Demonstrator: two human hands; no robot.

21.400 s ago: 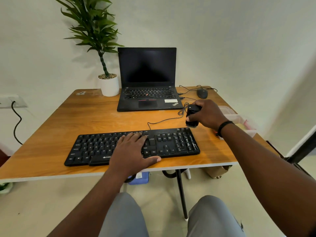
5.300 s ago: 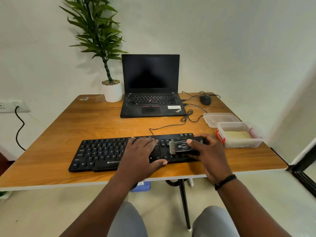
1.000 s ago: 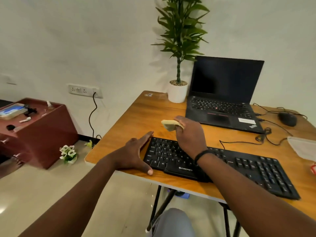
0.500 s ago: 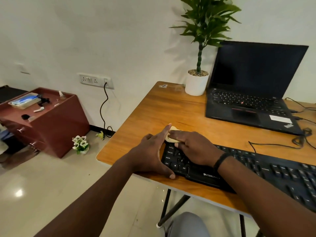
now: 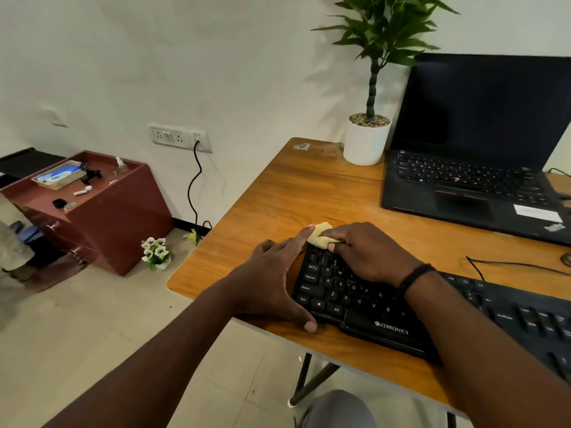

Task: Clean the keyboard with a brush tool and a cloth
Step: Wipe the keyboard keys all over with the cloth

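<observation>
A black keyboard (image 5: 355,304) lies along the near edge of the wooden table (image 5: 296,193). My right hand (image 5: 367,254) grips a bunched yellow cloth (image 5: 319,234) and presses it on the keyboard's far left corner. My left hand (image 5: 272,285) lies flat with straight fingers against the keyboard's left end, its thumb at the front corner and its forefinger touching the cloth. The brush tool is out of view.
An open black laptop (image 5: 475,168) and a potted plant (image 5: 367,134) stand at the back of the table. A thin cable (image 5: 506,264) runs behind the keyboard. Left of the table, on the floor, are a red-brown cabinet (image 5: 102,211) and small flowers (image 5: 156,253).
The view has come closer to the keyboard's left end. My right hand with the cloth has stayed on the far left corner, and my left hand still braces that end.
</observation>
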